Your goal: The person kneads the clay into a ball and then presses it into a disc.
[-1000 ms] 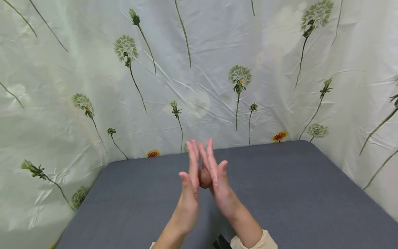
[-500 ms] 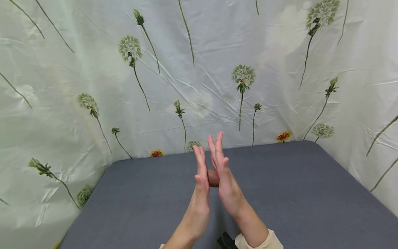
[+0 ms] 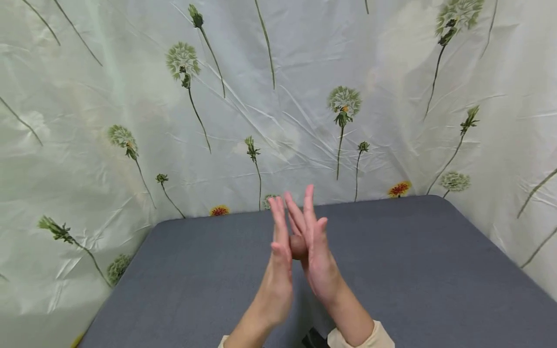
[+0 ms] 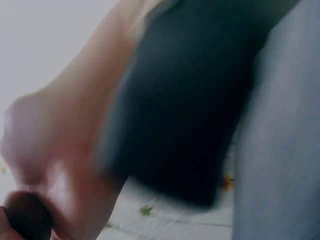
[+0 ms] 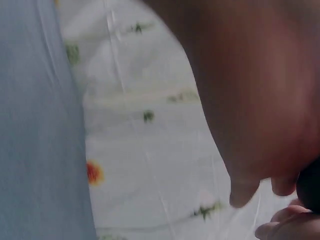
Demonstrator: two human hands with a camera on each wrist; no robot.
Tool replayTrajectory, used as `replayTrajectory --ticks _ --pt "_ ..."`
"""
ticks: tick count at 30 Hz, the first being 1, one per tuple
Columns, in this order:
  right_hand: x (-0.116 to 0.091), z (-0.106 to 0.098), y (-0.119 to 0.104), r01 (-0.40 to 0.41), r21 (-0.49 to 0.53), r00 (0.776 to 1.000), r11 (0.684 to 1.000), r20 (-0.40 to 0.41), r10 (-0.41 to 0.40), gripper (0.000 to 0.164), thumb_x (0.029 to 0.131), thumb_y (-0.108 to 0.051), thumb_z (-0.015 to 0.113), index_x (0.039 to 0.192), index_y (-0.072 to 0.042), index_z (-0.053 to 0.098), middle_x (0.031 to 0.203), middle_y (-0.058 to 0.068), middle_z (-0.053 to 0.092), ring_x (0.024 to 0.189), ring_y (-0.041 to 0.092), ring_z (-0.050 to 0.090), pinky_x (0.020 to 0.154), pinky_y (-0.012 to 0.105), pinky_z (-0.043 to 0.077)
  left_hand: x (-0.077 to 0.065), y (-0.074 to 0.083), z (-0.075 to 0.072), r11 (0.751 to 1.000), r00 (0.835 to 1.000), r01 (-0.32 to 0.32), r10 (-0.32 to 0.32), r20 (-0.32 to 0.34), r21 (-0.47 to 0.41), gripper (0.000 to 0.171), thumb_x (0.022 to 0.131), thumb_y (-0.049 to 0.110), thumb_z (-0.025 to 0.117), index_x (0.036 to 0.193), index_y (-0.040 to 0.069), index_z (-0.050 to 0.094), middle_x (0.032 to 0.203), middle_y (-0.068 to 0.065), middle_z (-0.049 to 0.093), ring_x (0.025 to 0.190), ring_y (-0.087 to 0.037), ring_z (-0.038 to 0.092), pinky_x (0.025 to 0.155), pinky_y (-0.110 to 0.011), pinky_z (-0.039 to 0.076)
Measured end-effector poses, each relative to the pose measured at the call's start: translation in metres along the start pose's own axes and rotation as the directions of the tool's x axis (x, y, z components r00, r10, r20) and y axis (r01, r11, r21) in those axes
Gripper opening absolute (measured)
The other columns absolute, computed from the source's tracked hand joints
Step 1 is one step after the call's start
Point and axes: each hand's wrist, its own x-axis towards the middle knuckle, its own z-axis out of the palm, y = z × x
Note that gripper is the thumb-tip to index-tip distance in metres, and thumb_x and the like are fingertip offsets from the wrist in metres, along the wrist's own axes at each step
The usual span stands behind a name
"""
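A smooth brown ball [image 3: 298,247] sits between the two palms, held up above the grey surface; its material cannot be told. My left hand [image 3: 277,282] presses on its left side with the fingers extended upward. From the other side my right hand [image 3: 321,268] presses against it, fingers straight and slightly spread, thumb up. The palms cover parts of the ball. In the left wrist view the ball [image 4: 29,216] looks dark at the lower left corner, beside a blurred hand. At the right edge of the right wrist view, only part of the dark ball [image 5: 310,187] shows.
Beneath the hands lies a grey padded surface [image 3: 196,275] with rounded far corners. A pale curtain [image 3: 296,121] printed with dandelions hangs behind it and along both sides. A black object [image 3: 315,338] is by the right sleeve [image 3: 363,336].
Both hands and the ball have shifted slightly right in the head view. The palms have slid against each other, the right hand going forward and then partly back, with the ball still between them.
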Motion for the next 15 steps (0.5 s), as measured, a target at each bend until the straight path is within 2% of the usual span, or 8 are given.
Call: replayTrajectory --ticks 2,4,6,7,10,11,13,15 --pt "0.001 -0.009 0.001 -0.022 0.013 1.000 1.000 0.009 0.022 0.071 0.106 -0.072 -0.004 0.166 -0.040 -0.027 0.183 0.001 0.001 0.169 0.030 0.002 0.130 0.066 0.000 -0.002 0.000 0.007 0.996 0.999 -0.041 0.039 0.024 0.080 0.068 0.111 0.061 -0.006 0.170 0.031 -0.021 0.179 0.009 -0.022 0.166 -0.019 -0.023 0.123 -0.079 -0.009" --pt "0.002 -0.010 0.006 -0.037 -0.049 0.999 0.998 0.013 0.037 0.072 0.106 -0.072 -0.004 0.167 -0.039 -0.026 0.183 0.001 0.001 0.169 0.030 0.002 0.130 0.067 -0.001 -0.002 0.001 0.005 0.994 0.999 -0.040 0.040 0.007 0.100 0.067 0.111 0.061 -0.006 0.171 0.033 -0.019 0.180 0.011 -0.020 0.166 -0.014 -0.019 0.125 -0.077 -0.006" --pt "0.002 -0.003 0.012 -0.033 -0.136 0.999 0.990 0.033 0.038 0.072 0.108 -0.070 -0.002 0.167 -0.036 -0.026 0.183 0.003 -0.002 0.169 0.031 -0.003 0.128 0.073 -0.002 0.002 0.002 -0.005 0.996 0.999 -0.008 0.012 -0.037 0.088 0.068 0.109 0.065 -0.008 0.170 0.037 -0.019 0.180 0.013 -0.017 0.161 -0.016 0.026 0.128 -0.067 0.014" --pt "0.002 0.003 0.016 -0.023 -0.184 0.998 0.983 0.047 0.032 0.072 0.109 -0.068 -0.001 0.168 -0.034 -0.026 0.183 0.003 -0.004 0.169 0.032 -0.005 0.127 0.075 -0.003 0.004 0.002 -0.011 0.997 0.998 0.015 -0.011 -0.067 0.070 0.068 0.108 0.067 -0.009 0.169 0.040 -0.018 0.180 0.014 -0.014 0.157 -0.016 0.032 0.125 -0.062 0.023" --pt "0.000 0.017 0.022 -0.014 -0.312 0.996 0.950 0.074 0.039 0.068 0.113 -0.062 0.004 0.168 -0.033 -0.025 0.182 -0.002 -0.013 0.169 0.028 -0.010 0.126 0.078 -0.002 0.010 0.000 -0.027 0.995 0.990 0.091 -0.094 -0.101 -0.029 0.066 0.105 0.072 -0.010 0.166 0.048 -0.019 0.180 0.016 -0.011 0.151 -0.019 0.040 0.122 -0.056 0.028" --pt "-0.001 0.020 0.022 -0.011 -0.336 0.996 0.942 0.079 0.039 0.067 0.114 -0.060 0.004 0.168 -0.033 -0.024 0.181 -0.004 -0.016 0.168 0.026 -0.010 0.126 0.077 0.000 0.012 -0.002 -0.030 0.993 0.988 0.110 -0.115 -0.099 -0.048 0.066 0.105 0.072 -0.010 0.166 0.049 -0.020 0.180 0.015 -0.010 0.153 -0.022 0.040 0.123 -0.058 0.026" --pt "-0.002 0.020 0.020 0.006 -0.355 0.998 0.935 0.067 0.019 0.066 0.115 -0.058 0.004 0.169 -0.031 -0.022 0.181 -0.003 -0.015 0.167 0.028 0.009 0.127 0.073 0.013 0.012 -0.004 -0.029 0.989 0.989 0.123 -0.129 -0.077 -0.078 0.066 0.106 0.071 -0.009 0.166 0.047 -0.021 0.181 0.011 -0.009 0.169 -0.026 0.003 0.129 -0.068 0.008" --pt "-0.002 0.013 0.017 -0.004 -0.328 1.000 0.945 0.018 0.011 0.067 0.113 -0.061 0.003 0.170 -0.033 -0.019 0.182 -0.002 -0.010 0.167 0.029 0.012 0.129 0.069 0.014 0.009 -0.006 -0.021 0.992 0.993 0.105 -0.108 -0.039 -0.065 0.067 0.107 0.069 -0.008 0.167 0.042 -0.022 0.182 0.006 -0.009 0.169 -0.028 -0.004 0.128 -0.073 -0.003"
